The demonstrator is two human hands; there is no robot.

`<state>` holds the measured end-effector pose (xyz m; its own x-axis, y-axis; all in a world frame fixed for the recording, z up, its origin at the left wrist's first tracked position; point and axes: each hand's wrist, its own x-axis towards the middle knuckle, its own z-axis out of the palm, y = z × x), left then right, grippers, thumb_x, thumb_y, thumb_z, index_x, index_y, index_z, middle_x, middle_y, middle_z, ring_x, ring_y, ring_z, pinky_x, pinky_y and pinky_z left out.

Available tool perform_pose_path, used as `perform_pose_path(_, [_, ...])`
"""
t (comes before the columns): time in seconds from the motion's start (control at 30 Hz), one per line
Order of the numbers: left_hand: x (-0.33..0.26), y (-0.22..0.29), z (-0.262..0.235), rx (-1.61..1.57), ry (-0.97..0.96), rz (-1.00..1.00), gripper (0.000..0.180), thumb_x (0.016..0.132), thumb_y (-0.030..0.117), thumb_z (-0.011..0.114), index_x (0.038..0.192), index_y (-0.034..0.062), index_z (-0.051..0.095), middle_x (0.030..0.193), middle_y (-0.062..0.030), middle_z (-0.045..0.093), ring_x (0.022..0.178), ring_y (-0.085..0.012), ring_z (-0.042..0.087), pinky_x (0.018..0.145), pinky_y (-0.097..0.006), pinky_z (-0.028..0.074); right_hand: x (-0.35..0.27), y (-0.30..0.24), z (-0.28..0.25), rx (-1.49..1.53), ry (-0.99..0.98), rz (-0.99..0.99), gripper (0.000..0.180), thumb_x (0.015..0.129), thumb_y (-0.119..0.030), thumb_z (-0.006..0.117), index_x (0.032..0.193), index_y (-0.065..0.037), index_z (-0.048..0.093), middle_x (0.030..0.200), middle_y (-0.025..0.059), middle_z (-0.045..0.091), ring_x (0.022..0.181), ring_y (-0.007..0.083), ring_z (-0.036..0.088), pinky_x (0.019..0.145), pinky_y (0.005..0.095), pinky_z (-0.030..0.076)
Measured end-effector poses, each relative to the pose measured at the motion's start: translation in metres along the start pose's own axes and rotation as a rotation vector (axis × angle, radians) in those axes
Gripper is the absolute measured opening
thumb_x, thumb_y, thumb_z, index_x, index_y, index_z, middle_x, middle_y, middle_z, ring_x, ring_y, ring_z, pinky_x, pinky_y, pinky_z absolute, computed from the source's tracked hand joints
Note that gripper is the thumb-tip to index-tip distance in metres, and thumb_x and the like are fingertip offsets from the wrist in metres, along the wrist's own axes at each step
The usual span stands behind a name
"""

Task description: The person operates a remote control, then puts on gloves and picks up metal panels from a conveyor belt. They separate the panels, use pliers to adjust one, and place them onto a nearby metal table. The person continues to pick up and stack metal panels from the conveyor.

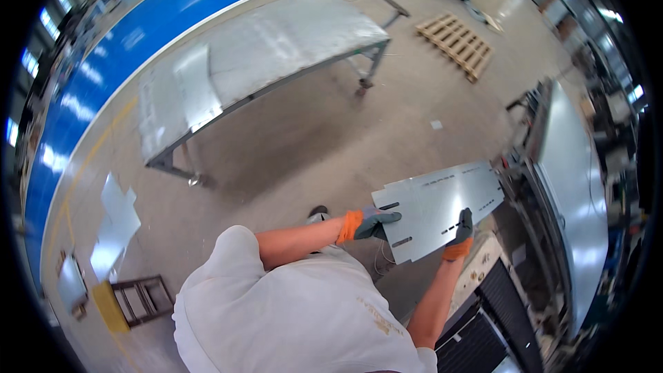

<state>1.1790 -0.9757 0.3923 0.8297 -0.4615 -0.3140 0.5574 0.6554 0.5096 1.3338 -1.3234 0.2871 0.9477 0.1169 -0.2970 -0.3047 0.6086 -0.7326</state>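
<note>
A flat sheet metal panel with notched edges and several slots is held in front of me, off the floor. My left hand, in a grey glove with an orange cuff, grips its left end near two dark slots. My right hand, gloved alike, is closed on the near edge toward the right, its thumb over the top face. The fingers beneath the panel are hidden. At its right end the panel overlaps the view of a dark metal frame; whether they touch I cannot tell.
A wheeled metal table bears a loose sheet. To the right stands a rack with a large sheet; below it, a machine with black ribbed covers. A wooden pallet, a cut sheet and a yellow-ended step stool are around.
</note>
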Motion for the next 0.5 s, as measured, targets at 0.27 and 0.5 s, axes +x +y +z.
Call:
perform_pose_path(0.27, [-0.168, 0.095, -0.183, -0.443, 0.340, 0.458, 0.056, 0.096, 0.005, 0.068, 0.147, 0.0038, 0.045, 0.134, -0.0137, 0.064, 0.120, -0.0258, 0.066, 0.103, -0.042, 0.057, 0.038, 0.205, 0.328, -0.202, -0.253, 0.295, 0.053, 0.101, -0.053, 0.061, 0.127, -0.007, 0.063, 0.109, 0.0066, 0.070, 0.098, 0.0212, 0.068, 0.087, 0.0369, 0.056])
perform_pose_path(0.5, [-0.285, 0.239, -0.315, -0.309, 0.578, 0.919, 0.046, 0.097, 0.005, 0.065, 0.140, 0.0049, 0.051, 0.131, -0.0115, 0.064, 0.118, -0.0258, 0.067, 0.101, -0.042, 0.058, 0.099, 0.325, 0.443, -0.827, -0.490, 0.536, 0.070, 0.098, -0.061, 0.059, 0.137, -0.001, 0.059, 0.115, 0.0209, 0.071, 0.101, 0.0301, 0.071, 0.090, 0.0419, 0.058])
